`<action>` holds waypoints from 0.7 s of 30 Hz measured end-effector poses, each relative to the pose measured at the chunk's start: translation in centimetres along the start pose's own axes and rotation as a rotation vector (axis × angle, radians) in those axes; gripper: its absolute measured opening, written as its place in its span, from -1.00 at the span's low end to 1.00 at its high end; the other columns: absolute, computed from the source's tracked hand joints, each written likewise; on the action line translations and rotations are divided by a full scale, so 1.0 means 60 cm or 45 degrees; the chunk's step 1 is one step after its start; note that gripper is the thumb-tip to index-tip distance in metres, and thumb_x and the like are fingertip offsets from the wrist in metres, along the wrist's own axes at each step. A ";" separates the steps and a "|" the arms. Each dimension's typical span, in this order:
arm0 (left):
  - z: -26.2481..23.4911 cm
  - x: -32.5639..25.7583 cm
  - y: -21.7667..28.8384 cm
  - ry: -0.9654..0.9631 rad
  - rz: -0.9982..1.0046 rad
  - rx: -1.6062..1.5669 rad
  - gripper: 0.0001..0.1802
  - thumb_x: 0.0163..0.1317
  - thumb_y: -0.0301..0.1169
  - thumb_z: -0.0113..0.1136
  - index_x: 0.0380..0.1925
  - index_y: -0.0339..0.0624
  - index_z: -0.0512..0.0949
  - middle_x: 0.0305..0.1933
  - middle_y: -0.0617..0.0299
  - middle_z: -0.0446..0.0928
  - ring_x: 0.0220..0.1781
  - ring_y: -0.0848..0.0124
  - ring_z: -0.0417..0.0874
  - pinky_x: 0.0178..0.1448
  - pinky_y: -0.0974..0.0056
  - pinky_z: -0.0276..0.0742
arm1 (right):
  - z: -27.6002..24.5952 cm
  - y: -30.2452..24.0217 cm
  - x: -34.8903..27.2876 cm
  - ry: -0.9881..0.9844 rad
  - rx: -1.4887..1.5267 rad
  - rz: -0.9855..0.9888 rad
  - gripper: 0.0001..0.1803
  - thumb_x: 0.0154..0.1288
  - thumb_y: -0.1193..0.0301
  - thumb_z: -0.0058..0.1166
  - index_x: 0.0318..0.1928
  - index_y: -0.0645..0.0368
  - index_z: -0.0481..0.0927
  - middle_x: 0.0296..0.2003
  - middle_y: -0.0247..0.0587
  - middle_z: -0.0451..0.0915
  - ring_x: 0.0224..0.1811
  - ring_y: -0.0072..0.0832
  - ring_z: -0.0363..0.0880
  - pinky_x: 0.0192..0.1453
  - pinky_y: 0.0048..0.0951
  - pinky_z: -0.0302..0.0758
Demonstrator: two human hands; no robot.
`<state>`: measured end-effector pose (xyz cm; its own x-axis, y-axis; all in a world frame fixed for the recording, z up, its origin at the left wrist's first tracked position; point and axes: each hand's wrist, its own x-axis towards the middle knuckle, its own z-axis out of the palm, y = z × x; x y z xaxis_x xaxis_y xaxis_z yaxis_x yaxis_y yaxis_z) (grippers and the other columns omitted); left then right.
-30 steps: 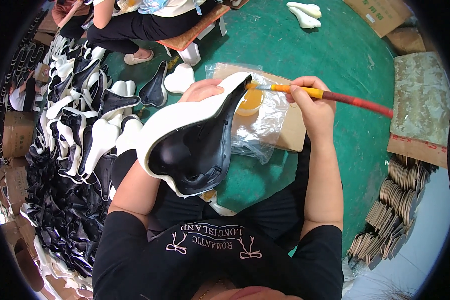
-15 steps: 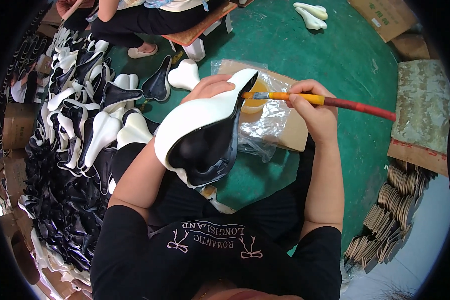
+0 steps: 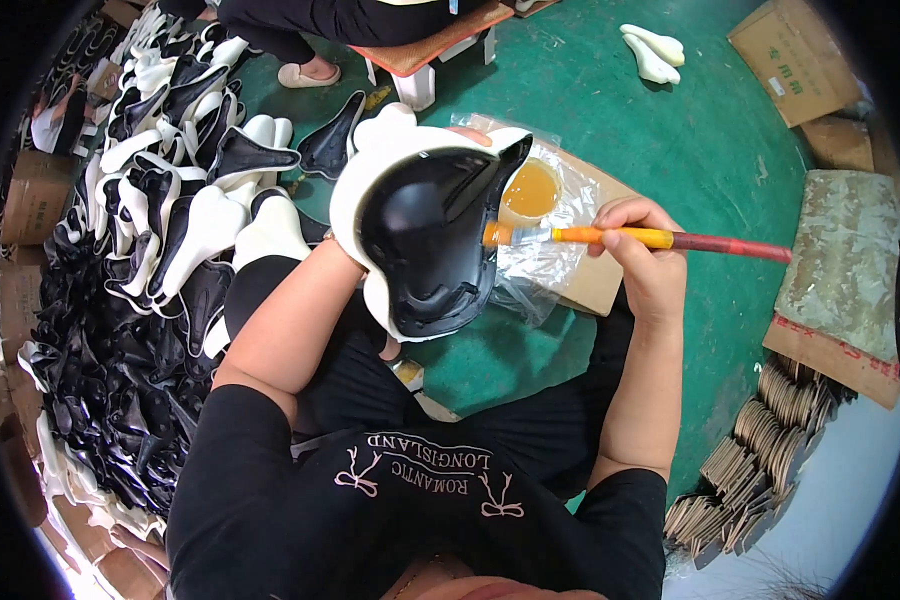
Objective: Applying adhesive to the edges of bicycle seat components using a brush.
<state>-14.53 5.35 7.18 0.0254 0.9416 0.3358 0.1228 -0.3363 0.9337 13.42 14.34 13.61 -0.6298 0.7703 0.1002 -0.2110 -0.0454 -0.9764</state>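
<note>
A bicycle saddle with a white padded cover and a black shell (image 3: 425, 240) is held up in front of me, its hollow black underside facing up. My left hand (image 3: 473, 136) grips it from behind; only a bit of the fingers shows past the far rim, and the wrist comes in at the left edge. In my right hand (image 3: 642, 250) is a paintbrush (image 3: 575, 235) with a yellow and red handle. Its amber-wet bristles touch or nearly touch the saddle's right rim. Just beyond the brush stands a round container of amber liquid (image 3: 532, 190).
Clear plastic and a cardboard box (image 3: 595, 285) lie under the container. White and black saddle parts (image 3: 205, 240) are heaped at the left, above a pile of black pieces (image 3: 110, 400). Another person sits on a stool (image 3: 430, 55) ahead. Boxes (image 3: 795, 60) and cardboard stacks (image 3: 760, 450) line the right.
The saddle has been tipped so its black underside faces me more fully. My right hand has brought the brush from near the saddle's nose down along its right rim.
</note>
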 end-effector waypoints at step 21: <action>0.001 0.019 0.022 0.265 0.217 0.852 -0.50 0.11 -0.47 0.18 0.12 -0.02 0.44 0.19 0.16 0.35 0.23 0.27 0.42 0.29 0.32 0.34 | 0.069 -0.040 -0.025 -0.434 -0.695 -0.427 -0.86 -0.17 0.60 0.15 -0.47 0.24 0.56 -0.49 -0.18 0.57 -0.51 -0.48 0.56 -0.43 -0.55 0.47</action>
<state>-14.31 5.97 8.79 -0.0828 0.8316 0.5492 0.7171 -0.3330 0.6123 11.80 10.67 16.62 -0.8136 0.4415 0.3783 -0.0869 0.5510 -0.8300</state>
